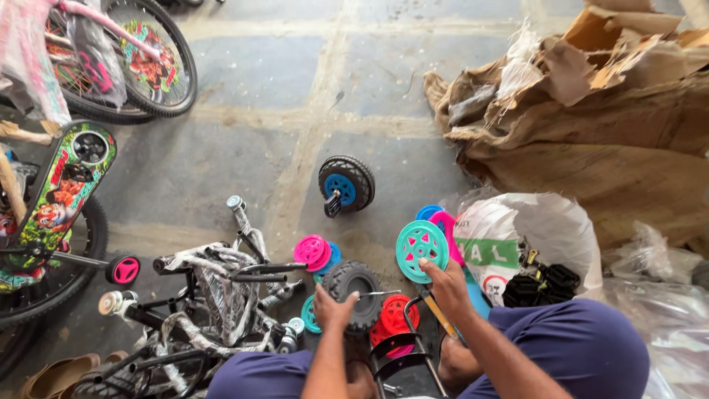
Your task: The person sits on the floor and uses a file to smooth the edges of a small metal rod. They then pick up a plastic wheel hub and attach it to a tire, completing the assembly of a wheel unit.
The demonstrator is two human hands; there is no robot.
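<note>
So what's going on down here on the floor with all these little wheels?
A seated person is working over a pile of small training wheels. The left hand grips a small black tyre, while the right hand holds a teal wheel disc. Pink and red discs lie around them. A finished wheel with a blue hub sits farther out on the stone floor, and wrapped bicycle frame parts lie on the person's left.

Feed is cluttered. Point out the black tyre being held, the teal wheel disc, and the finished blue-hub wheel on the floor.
black tyre (354,284), head view, on its tread.
teal wheel disc (421,250), head view, on its hub.
blue-hub wheel (347,185), head view, on its blue hub.
</note>
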